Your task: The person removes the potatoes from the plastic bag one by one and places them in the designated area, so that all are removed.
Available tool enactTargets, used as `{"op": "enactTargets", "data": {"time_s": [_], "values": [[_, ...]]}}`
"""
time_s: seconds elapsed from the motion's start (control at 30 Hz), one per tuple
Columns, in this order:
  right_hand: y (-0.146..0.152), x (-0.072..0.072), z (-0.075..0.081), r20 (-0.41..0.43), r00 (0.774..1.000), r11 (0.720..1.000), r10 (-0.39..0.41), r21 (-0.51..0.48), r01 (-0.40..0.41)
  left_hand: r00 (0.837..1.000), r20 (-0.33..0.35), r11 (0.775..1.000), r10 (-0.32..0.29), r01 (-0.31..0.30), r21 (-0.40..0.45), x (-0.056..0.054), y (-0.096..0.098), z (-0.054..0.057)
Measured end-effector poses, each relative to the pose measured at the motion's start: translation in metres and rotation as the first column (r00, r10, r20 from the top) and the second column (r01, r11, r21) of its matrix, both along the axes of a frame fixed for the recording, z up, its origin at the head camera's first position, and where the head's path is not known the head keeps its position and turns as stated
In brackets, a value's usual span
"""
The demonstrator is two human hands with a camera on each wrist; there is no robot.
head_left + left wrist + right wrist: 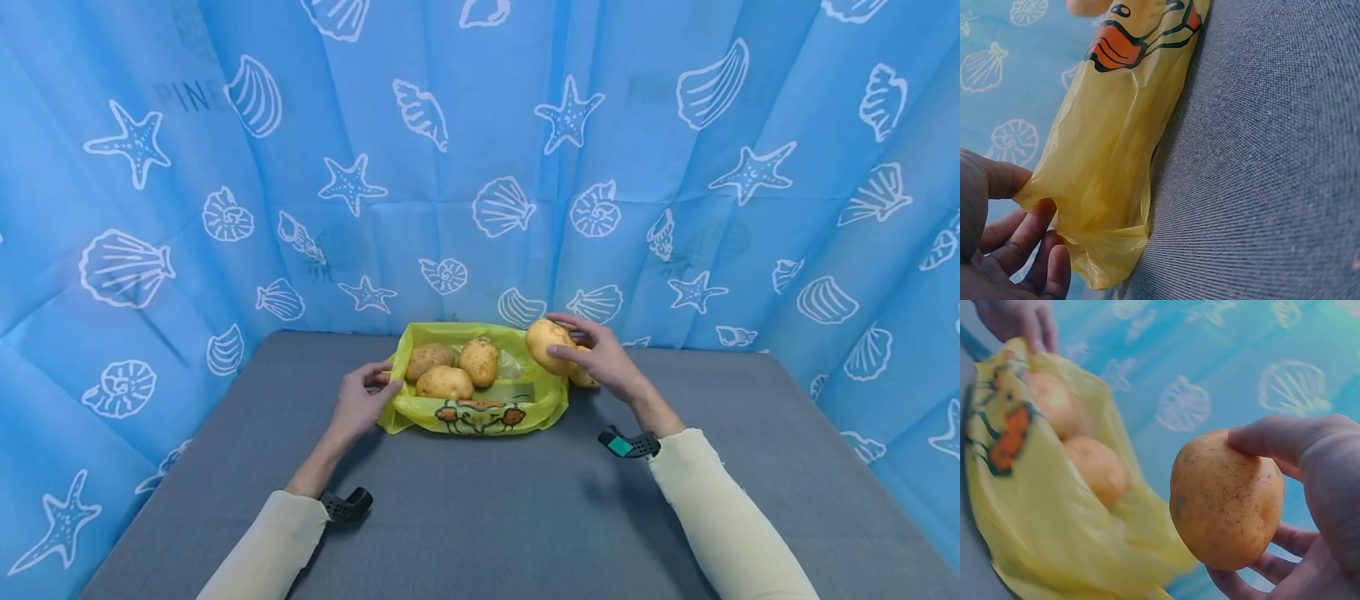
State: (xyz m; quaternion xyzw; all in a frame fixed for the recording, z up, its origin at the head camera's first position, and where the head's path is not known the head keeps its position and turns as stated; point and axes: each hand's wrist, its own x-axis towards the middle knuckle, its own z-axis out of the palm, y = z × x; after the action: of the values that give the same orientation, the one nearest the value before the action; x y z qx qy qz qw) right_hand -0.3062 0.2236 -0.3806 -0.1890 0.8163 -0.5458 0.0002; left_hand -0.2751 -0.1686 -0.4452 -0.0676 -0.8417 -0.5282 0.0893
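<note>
A yellow plastic bag (480, 415) with a cartoon print lies on the table, its mouth spread open. Several potatoes (446, 383) sit inside it. At the bag's left end my left hand (358, 403) pinches the rim; in the left wrist view the thumb and forefinger hold the thin plastic (1041, 187). Over the bag's right end my right hand (603, 358) grips a potato (1227, 500) between thumb and fingers, raised above the rim. Another potato (583, 377) is partly hidden behind that hand, outside the bag's right end.
A grey cloth-covered table (495, 517) extends in front of and beside the bag. Right behind it hangs a blue curtain (420, 208) with white shell and starfish prints. Each wrist wears a black band (348, 505).
</note>
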Motion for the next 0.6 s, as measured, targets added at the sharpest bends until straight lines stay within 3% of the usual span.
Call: {"op": "enactTargets", "data": {"time_s": [0.13,0.3,0.6], "values": [[0.027,-0.002,0.003,0.047,0.995,0.995,-0.093,-0.028,0.094,1.000,-0.009,1.000,-0.004,0.004,-0.001,-0.001,0.000,-0.001],[0.060,-0.001,0.002,0.085,0.967,0.971,-0.239,0.004,0.240,1.000,-0.009,1.000,-0.015,0.015,0.003,-0.001,-0.001,-0.002],[0.098,-0.002,-0.022,0.250,0.880,0.915,-0.403,0.115,0.386,1.000,0.002,1.000,-0.015,0.015,0.008,-0.001,-0.001,-0.001]]}}
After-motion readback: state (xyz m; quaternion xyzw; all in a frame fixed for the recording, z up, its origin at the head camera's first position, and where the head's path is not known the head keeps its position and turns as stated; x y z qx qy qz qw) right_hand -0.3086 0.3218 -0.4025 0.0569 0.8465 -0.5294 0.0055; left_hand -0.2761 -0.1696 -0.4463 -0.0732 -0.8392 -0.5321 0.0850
